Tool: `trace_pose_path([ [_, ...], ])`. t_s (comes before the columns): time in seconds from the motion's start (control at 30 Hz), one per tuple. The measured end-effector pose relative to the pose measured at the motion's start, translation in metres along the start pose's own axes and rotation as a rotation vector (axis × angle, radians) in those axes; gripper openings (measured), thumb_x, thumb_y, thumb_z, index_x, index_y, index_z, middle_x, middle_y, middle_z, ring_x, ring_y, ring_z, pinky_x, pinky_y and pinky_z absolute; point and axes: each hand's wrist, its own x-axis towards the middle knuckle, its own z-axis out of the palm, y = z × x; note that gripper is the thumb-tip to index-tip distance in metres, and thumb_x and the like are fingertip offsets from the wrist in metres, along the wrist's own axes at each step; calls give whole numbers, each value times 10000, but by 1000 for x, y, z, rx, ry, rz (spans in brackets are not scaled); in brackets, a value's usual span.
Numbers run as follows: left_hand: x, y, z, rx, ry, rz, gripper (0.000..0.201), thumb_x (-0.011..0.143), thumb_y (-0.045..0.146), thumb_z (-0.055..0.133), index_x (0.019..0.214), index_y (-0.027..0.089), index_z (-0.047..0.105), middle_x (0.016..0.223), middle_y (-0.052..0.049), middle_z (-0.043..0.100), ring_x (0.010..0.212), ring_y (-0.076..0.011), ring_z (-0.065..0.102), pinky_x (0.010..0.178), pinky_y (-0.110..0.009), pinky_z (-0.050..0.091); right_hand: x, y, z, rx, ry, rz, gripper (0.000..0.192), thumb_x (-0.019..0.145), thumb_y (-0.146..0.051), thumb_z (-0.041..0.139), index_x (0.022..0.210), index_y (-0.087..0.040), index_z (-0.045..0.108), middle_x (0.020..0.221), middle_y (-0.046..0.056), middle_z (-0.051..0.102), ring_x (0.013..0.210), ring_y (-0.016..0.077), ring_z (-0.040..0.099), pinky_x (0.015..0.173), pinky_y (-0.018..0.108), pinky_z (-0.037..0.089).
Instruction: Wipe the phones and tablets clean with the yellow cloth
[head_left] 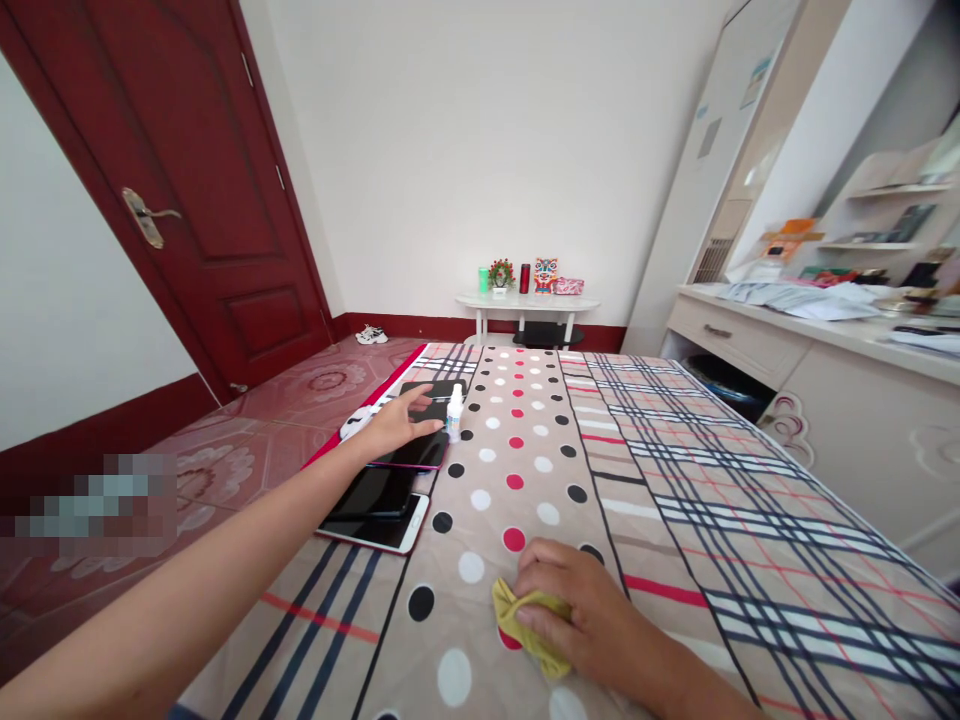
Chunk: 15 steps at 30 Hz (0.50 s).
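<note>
From the head view, the left hand (pixel 396 425) reaches out, fingers spread, toward the small spray bottle (pixel 454 412) beside the phones (pixel 390 490) — best gripped upright. The right hand (pixel 581 605) pinches a yellow cloth (pixel 525 625) against the bedsheet (pixel 675 500).

Bright, even daylight fills the room; source not visible. Shadows soft and faint under the forearms. Mild glare on the glossy dark-red wooden door (pixel 202 170) and the black glass phone screens (pixel 382 495). Wide-angle distortion bends the door and the white cabinet (pixel 825 400) outward at the edges. Pixelated patch at lower left. Focus sharp throughout.
</note>
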Motion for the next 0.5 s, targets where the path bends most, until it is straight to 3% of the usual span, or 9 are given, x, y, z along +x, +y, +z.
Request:
trace_pose_path([
  [0.1,19,4,21,2,-7,21,826,662,444,744,1377,163,441,1161,-125,654,1037,-265,629,885,-394,502,1,1,0,4,0,12,86,851,-227,582,877,-208,662,917,13,619,827,131,572,747,240,419],
  [0.2,30,11,41,70,-43,54,498,715,391,691,1150,159,623,975,-73,702,892,-247,651,823,-373,509,2,3,2,-3,2,16,90,848,-235,583,873,-213,666,918,12,624,827,134,570,757,242,421],
  [0.3,39,23,55,173,-83,105,311,768,364,625,993,155,671,839,-44,693,786,-229,639,752,-338,505,1,6,3,13,5,28,75,827,-237,611,867,-215,671,919,6,623,832,131,573,759,235,420],
  [0.5,81,44,66,422,-126,248,407,759,224,639,1165,251,634,1102,-88,660,1069,-302,587,910,-370,430,6,9,2,44,-13,48,110,799,-250,623,881,-218,690,909,8,626,825,137,580,741,238,435],
])
